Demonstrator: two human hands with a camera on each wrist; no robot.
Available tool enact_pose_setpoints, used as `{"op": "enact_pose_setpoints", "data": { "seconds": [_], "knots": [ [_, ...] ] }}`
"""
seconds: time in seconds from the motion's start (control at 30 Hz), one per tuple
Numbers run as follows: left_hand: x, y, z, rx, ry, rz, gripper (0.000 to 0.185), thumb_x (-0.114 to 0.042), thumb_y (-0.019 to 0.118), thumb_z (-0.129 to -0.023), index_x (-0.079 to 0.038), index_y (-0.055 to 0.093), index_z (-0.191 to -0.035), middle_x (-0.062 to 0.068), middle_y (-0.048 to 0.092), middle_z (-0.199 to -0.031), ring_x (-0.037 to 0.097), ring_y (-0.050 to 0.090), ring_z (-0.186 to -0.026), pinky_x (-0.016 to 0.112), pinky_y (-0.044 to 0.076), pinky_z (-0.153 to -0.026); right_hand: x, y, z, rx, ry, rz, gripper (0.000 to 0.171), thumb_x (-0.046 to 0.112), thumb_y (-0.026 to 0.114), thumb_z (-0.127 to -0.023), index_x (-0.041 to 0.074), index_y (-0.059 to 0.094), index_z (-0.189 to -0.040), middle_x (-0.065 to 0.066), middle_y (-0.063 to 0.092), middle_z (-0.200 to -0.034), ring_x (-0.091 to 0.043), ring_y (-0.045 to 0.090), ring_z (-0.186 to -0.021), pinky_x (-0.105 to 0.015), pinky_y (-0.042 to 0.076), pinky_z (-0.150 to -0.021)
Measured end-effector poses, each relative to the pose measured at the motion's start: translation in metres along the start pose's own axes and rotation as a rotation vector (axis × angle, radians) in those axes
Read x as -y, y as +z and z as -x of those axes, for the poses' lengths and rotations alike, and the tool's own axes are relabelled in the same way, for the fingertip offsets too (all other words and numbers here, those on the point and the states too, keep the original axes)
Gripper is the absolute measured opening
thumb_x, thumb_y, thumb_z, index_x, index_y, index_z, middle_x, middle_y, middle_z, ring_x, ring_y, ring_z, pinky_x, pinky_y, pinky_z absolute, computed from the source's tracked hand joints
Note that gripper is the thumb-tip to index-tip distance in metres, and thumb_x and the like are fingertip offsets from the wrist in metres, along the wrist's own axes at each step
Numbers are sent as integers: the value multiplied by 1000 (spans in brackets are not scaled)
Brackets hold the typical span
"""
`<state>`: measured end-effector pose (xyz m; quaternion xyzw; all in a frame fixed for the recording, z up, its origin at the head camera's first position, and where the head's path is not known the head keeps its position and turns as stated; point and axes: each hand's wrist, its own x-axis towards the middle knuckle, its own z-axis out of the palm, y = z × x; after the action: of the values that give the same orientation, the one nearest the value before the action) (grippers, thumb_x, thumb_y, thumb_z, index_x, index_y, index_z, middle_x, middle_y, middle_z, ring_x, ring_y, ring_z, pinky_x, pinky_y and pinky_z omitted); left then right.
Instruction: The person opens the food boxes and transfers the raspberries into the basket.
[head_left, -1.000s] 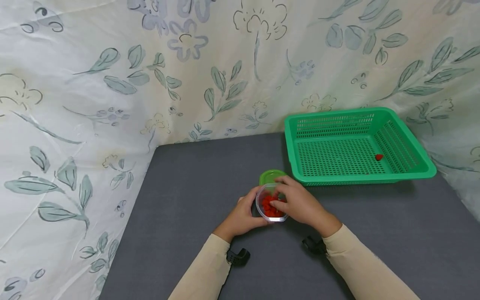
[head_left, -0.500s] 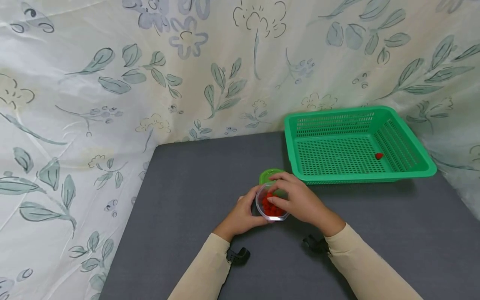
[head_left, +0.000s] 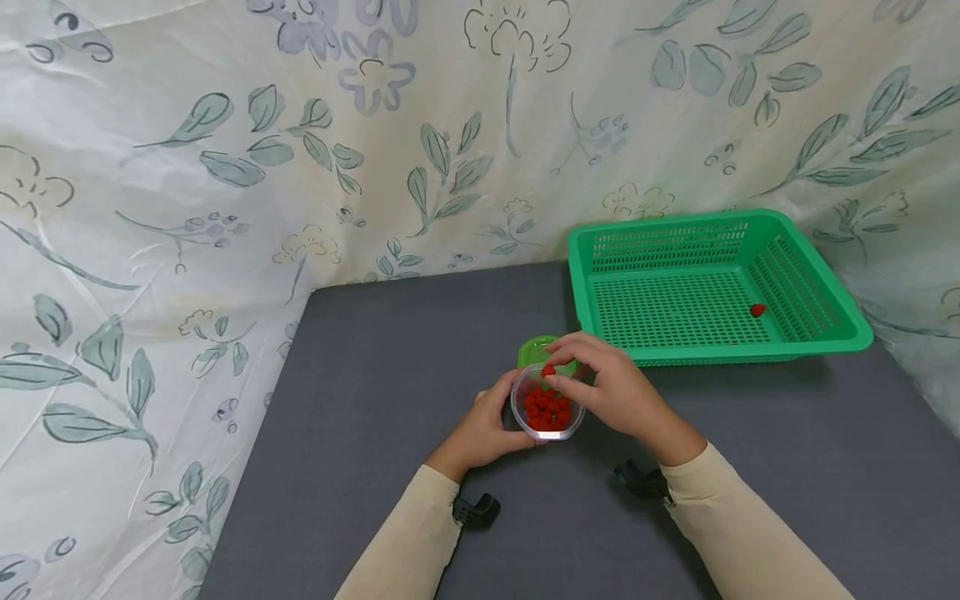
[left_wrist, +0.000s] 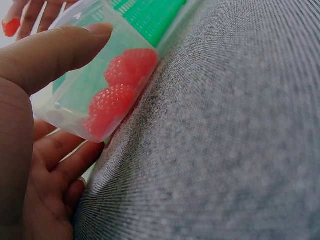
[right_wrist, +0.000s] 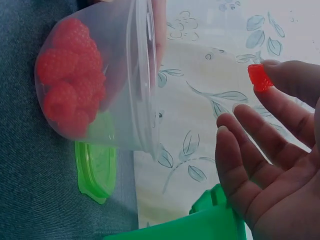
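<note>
A clear plastic container (right_wrist: pixel 122 117) with several red raspberries (right_wrist: pixel 75 82) in it stands on the grey table. My left hand (head_left: pixel 487 429) grips its left side, with the thumb (left_wrist: pixel 60 52) against the near wall and the other fingers round the far side. Just above the rim, my right hand (head_left: pixel 618 387) pinches one raspberry (right_wrist: pixel 260 77) between thumb and index finger; its other fingers are spread loosely. Behind the container lies a green lid (head_left: pixel 534 350), partly hidden by the container and the right hand.
A green perforated basket (head_left: pixel 720 354) stands at the back right of the table, with a single raspberry (head_left: pixel 758 310) near its right end. Floral cloth (head_left: pixel 450 83) hangs along the back and left of the grey table (head_left: pixel 375 375).
My right hand has come up out of the container, moving slightly right, and now holds a raspberry above the rim. The left hand keeps its grip on the container.
</note>
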<state>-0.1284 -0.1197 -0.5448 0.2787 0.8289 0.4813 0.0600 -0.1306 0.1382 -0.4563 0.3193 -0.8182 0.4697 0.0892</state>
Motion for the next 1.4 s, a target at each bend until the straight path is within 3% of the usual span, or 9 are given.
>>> {"op": "enact_pose_setpoints", "data": {
  "seconds": [0.2,0.4,0.57,0.73,1.03,1.4],
  "knots": [
    [-1,-2,0,16,-12,4,95,-31,90,-87,-29,39,-167,-13,54,-158,10,49,-141,49,29,-117,1,-5,-2,-42,-18,-13,17,3,83,-97,13,78,-110,-3,69,-132,-26,68,-105,-48,60,-78],
    [-1,-2,0,13,-20,3,95,-32,90,-87,-31,39,-167,-10,54,-158,11,49,-141,50,30,-117,-1,-14,-3,-121,-17,15,18,1,84,-95,14,79,-108,-6,70,-130,-23,69,-101,-38,58,-79],
    [0,-1,-1,4,-25,0,95,-31,91,-86,-31,41,-166,-10,56,-157,11,49,-140,49,29,-117,-8,-23,-4,-180,30,36,18,-1,84,-95,11,80,-107,-8,71,-129,-21,65,-113,-32,55,-84],
    [-1,-1,-1,1,-31,-7,95,-29,92,-85,-31,42,-166,-11,57,-156,11,49,-141,48,29,-118,-15,-31,-3,-213,58,78,17,-1,84,-95,8,80,-108,-12,71,-128,-24,63,-120,-37,55,-84],
    [-2,-1,-1,-5,-31,2,94,-28,91,-85,-31,42,-166,-11,57,-155,14,49,-140,51,30,-118,-22,-35,-2,-224,83,127,13,2,83,-97,10,79,-108,-8,71,-128,-24,63,-120,-53,54,-84],
    [-1,-1,-1,3,-36,-4,93,-30,90,-86,-32,41,-165,-14,55,-156,12,48,-140,48,31,-117,-25,-39,-3,-291,127,168,11,2,81,-98,6,78,-107,-11,71,-125,-28,64,-117,-58,53,-85]
  ]
}}
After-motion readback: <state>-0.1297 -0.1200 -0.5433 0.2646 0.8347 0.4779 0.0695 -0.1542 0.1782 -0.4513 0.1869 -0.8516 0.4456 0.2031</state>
